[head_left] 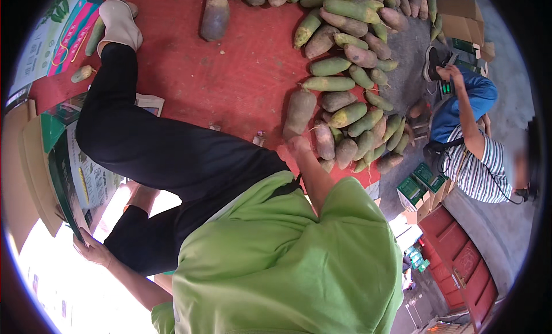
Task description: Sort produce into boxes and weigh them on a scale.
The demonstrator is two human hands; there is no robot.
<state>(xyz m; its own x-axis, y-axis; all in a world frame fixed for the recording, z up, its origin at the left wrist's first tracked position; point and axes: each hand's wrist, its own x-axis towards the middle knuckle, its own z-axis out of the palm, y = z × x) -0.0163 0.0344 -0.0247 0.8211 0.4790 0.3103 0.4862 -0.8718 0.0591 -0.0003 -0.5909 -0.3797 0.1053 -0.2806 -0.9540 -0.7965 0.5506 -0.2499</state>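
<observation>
On a red floor covering [184, 84], as seen from the head view, a person in a soft green shirt [276, 247] and black trousers [167, 150] works among thick roots, with one hand at an open-flapped carton. The right hand [299, 145] touches the near end of a large brown root [299, 111], its fingers largely hidden, so how firmly they close cannot be told; the root lies at the left edge of a heap of roots [351, 112]. The left hand [93, 250] pinches the dark green edge of the carton [95, 181], a container with glossy printed panels and plain tan cardboard flaps [35, 178]; its contents are hidden. Above it stands a second printed carton [49, 37] with a pink stripe, just beside a pale smooth clog [119, 24] worn by the person. The heaped roots are blunt, tapering cylinders, some smooth-looking and green, others dull brown or purplish, a few trailing thin rootlets. One dark, rounded root [215, 16] lies apart on the red surface. At right, a co-worker in a striped shirt [474, 167] is near green-and-tan cartons [422, 184], their contents too small to tell.
</observation>
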